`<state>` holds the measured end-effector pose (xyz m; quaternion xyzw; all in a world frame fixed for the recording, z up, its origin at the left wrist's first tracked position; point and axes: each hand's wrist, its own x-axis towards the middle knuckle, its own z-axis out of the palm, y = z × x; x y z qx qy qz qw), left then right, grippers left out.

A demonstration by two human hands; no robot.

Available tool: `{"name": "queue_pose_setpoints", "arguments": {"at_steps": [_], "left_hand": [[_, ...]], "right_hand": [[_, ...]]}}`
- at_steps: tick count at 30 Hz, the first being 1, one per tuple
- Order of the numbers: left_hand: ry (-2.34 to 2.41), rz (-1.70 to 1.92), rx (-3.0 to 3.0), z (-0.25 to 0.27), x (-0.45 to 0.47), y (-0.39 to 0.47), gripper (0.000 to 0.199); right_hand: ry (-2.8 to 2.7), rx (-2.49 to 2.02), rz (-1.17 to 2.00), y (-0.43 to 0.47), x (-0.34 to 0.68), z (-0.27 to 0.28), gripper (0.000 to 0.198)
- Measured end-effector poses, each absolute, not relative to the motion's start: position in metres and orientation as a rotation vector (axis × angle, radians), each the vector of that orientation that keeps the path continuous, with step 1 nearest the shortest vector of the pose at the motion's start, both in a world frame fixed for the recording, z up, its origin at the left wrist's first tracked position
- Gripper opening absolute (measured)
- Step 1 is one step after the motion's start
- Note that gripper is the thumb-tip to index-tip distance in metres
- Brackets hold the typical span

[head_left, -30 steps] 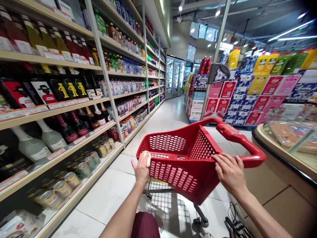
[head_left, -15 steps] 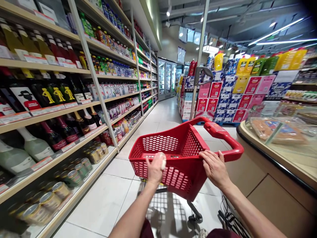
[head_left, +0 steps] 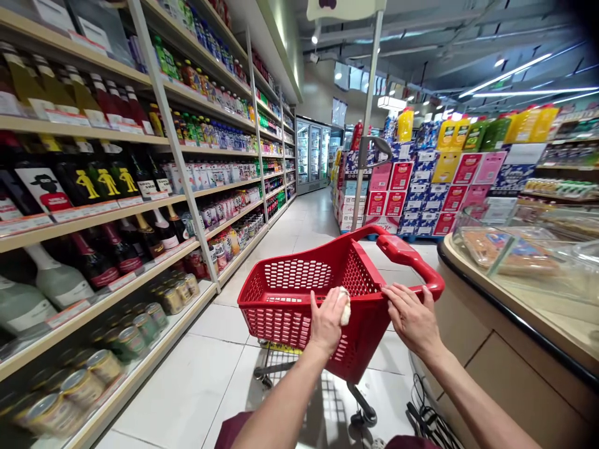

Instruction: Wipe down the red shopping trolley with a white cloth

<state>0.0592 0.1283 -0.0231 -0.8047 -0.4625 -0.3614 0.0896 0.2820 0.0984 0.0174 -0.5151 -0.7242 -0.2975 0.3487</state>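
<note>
A red plastic shopping cart [head_left: 281,318] with perforated basket walls stands right before me. My left hand [head_left: 326,321] is at the rim of its near side, closed on a whitish cloth [head_left: 345,307] that lies against the red plastic. Only part of the cloth shows beside the fingers. My right hand [head_left: 412,315] rests on the cart's corner by the red handle [head_left: 412,262], fingers laid along the rim and thumb pointing up. The inside of the basket shows no goods.
Tall shelves [head_left: 140,212] of bottles and cans line the left. At the right stands a rounded counter [head_left: 486,324] with a glass top, with black cables [head_left: 428,411] on the floor below it. Stacked boxes [head_left: 421,193] of drinks and a metal pole [head_left: 367,112] are ahead.
My left hand has slid right along the cart's rim with the cloth, toward the handle end. My right hand stays at the corner. The view has shifted slightly.
</note>
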Motion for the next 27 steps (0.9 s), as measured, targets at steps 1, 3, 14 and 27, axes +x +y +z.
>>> {"name": "queue_pose_setpoints", "arguments": {"at_steps": [1,3,14,27], "left_hand": [[-1.393,-1.085,-2.376,-0.022,0.059,0.128,0.045],[-1.554,-1.128,-2.264,-0.022,0.048,0.128,0.044],[-1.278,-1.099,-2.417,-0.006,0.086,0.131,0.039],[-1.068,-1.121,-2.375,-0.003,0.108,0.129,0.033]], "right_hand": [[-1.876,-1.338,-0.777,0.099,0.284,0.017,0.034],[-1.829,-1.358,-0.806,0.100,0.290,0.016,0.034],[-1.747,-1.424,-0.728,0.104,0.312,0.024,0.036],[-1.750,-1.398,-0.593,0.095,0.311,0.023,0.037]]}}
